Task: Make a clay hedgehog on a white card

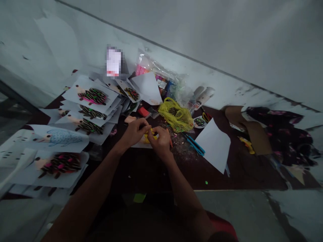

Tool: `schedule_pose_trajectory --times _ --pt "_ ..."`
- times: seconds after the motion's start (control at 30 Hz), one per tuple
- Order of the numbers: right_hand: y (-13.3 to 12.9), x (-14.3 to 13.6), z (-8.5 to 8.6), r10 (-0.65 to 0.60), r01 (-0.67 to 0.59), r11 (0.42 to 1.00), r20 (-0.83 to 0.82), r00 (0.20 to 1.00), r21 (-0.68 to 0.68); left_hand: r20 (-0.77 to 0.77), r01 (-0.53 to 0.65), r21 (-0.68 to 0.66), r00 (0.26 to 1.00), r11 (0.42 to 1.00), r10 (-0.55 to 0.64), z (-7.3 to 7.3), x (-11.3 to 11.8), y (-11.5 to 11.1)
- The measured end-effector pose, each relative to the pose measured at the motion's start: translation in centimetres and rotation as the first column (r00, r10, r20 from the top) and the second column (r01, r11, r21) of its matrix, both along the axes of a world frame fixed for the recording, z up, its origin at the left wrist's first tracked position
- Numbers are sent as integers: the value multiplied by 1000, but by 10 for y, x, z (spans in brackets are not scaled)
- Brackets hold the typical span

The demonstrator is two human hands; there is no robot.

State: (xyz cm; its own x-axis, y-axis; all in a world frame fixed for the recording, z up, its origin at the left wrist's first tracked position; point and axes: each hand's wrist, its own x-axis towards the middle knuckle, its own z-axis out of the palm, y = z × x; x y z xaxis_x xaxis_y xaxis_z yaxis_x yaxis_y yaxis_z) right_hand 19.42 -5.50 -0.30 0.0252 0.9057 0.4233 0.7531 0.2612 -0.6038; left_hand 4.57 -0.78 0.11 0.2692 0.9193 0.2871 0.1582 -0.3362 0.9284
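My left hand [135, 131] and my right hand [161, 141] meet near the middle of the table, fingers closed in a pinch. Between their fingertips shows a small piece of yellow modelling clay [149, 131]. Directly below lies a white card [141, 146] with more yellow on it, partly hidden by my hands. An orange object [170, 138] shows just beyond my right hand; its kind is unclear. Close to my left hand sit a peach-coloured lump [130, 119] and a red block [143, 111], which look like clay.
Paper sheets with clay hedgehogs [94, 95] are piled at left, beside a hedgehog drawing [63, 138]. A yellow plastic bag [176, 116], a blue-handled tool [195, 145] and a white sheet [214, 144] lie to the right. Behind are clear bags [161, 72]; dark patterned cloth [285, 134] is far right.
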Motion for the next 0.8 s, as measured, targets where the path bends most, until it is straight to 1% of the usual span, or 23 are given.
schedule_pose_trajectory --times 0.1,0.2,0.27,0.33,0.4,0.47,0.53,0.63,0.8 --pt "0 0 -1 21 -33 998 -198 980 -60 -35 -49 22 998 999 50 2 -2 0" --pt "2 1 -2 53 -106 988 -392 918 -116 -90 -105 61 990 993 110 4 -6 2" --pt "4 4 -3 54 -133 981 -465 884 -139 -116 -114 66 986 991 121 4 -9 4" --pt "5 7 -4 57 -153 976 -501 864 -153 -90 -77 6 993 997 77 4 -10 5" --pt "6 10 -7 57 -166 972 -522 851 -164 -11 6 -109 1000 994 -8 3 -11 6" --pt "5 14 -10 41 -160 970 -527 849 -181 88 101 -214 993 972 -84 3 -12 5" --pt "3 17 -12 22 -140 972 -521 853 -189 172 172 -266 977 948 -129 4 -12 5" --pt "1 17 -12 21 -126 978 -526 850 -165 240 208 -291 961 934 -139 5 -13 4" --pt "1 10 -10 33 -128 984 -578 815 -125 270 186 -314 958 931 -100 5 -13 6"
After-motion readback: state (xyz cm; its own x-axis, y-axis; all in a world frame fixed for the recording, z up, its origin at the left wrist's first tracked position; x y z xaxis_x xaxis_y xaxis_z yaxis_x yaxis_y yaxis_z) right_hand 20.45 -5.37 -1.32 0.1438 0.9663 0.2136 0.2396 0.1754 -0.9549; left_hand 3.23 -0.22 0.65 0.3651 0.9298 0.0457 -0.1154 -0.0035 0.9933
